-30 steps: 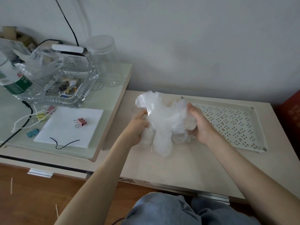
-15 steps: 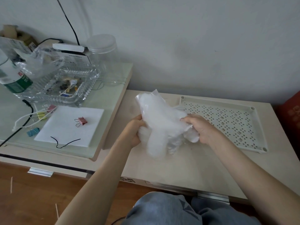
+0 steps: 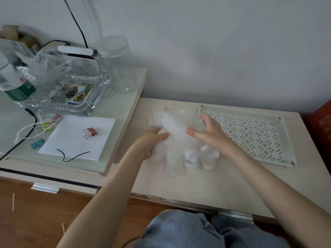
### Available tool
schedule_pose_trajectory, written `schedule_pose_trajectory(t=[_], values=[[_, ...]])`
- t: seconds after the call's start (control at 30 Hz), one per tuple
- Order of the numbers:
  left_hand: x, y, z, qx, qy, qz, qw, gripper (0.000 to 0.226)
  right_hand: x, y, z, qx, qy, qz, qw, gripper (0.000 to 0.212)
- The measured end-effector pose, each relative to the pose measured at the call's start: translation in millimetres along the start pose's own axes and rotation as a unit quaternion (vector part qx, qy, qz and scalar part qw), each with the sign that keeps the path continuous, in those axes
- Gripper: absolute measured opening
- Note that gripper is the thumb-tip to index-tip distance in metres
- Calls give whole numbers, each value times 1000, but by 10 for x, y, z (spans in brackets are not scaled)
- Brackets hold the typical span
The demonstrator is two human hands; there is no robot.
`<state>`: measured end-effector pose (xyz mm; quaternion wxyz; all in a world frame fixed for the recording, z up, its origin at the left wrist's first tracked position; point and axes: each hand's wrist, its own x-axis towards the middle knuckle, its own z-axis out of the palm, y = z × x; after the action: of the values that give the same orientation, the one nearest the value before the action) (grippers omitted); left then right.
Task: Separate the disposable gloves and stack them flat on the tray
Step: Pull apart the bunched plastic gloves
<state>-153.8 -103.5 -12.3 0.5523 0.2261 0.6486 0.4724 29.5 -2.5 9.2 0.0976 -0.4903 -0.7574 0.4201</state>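
Observation:
A bundle of clear disposable gloves (image 3: 176,140) lies on the beige table, its fingers pointing toward me. My left hand (image 3: 151,141) grips the bundle's left edge, thumb on top. With straight, spread fingers, my right hand (image 3: 208,132) rests on the bundle's right side. The perforated white tray (image 3: 250,133) sits just right of the gloves, with nothing on it; the gloves' upper right corner overlaps its left rim.
A higher glass-topped desk (image 3: 121,108) stands at the left with a crystal dish (image 3: 71,92), a clear jar (image 3: 114,58), a bottle (image 3: 14,81), binder clips and a white sheet (image 3: 77,136). A wall runs behind the table. My knees are below the front edge.
The glove bundle has come down from the air onto the table and spread flatter. My right hand let go of its grip and now lies flat on it.

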Motion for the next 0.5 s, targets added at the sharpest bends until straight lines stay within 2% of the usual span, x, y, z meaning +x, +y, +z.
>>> schedule_pose_trajectory(t=[0.07, 0.17, 0.23, 0.33, 0.4, 0.5], values=[[-13, 9, -19, 8, 10, -1, 1000, 25, 32, -53, 72, -141, 14, -80, 987, 98], [-33, 43, -15, 23, 9, 2, 1000, 22, 22, -179, 192, -243, -42, -148, 958, 100], [-33, 29, -51, 31, 9, -7, 999, 29, 68, -159, 285, -244, -62, -150, 956, 83], [-35, -23, -102, 65, -6, -13, 998, 43, 154, -111, 323, -164, -29, -129, 978, 49], [-18, -63, -138, 143, 5, -3, 990, 61, 214, -102, 314, -146, 0, -127, 981, 36], [23, -97, -163, 277, 52, 34, 959, 60, 312, -136, 276, -160, 35, -133, 977, 27]])
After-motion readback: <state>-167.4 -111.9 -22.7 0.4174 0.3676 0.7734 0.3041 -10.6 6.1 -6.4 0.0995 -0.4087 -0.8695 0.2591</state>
